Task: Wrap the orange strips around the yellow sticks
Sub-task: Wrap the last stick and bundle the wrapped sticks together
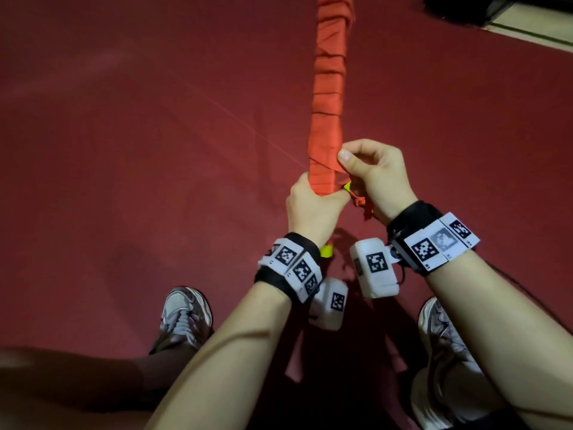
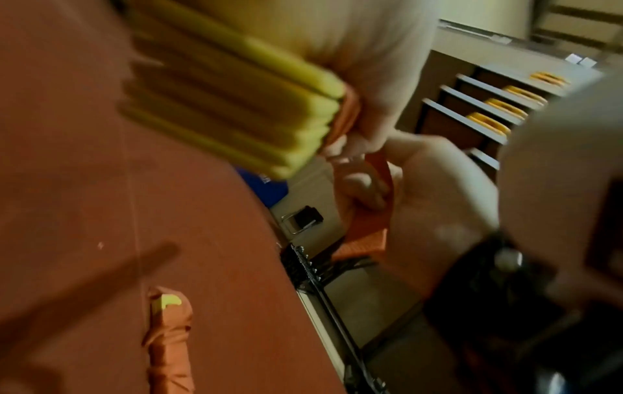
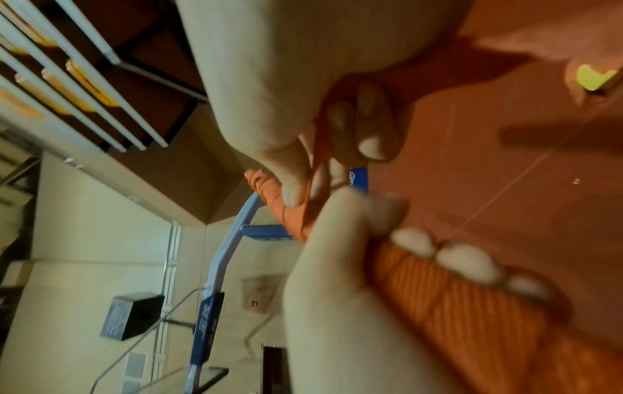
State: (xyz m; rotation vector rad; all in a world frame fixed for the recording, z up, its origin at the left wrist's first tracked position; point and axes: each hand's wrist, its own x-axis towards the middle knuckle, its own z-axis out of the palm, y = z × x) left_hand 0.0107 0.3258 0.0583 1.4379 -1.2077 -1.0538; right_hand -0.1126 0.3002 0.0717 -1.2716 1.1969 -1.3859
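Over a red floor [image 1: 155, 150], the left hand [image 1: 313, 209] grips the sticks [image 2: 236, 106], a bundle held upright and mostly wrapped in orange. Just beside it, the right hand [image 1: 375, 178] pinches the loose strip [image 1: 362, 206] at the wrap's lower edge.

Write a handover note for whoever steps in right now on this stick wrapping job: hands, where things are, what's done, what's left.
Left hand: grips the bundle of yellow sticks near its lower end, holding it upright over the red floor.
Right hand: pinches the loose end of the orange strip beside the bundle.
Done: orange wrapping covers the bundle from the top of the view down to the left hand.
Left: yellow still shows bare below the left hand; wrap it and secure the strip's end.
Another wrapped stick lies on the floor.
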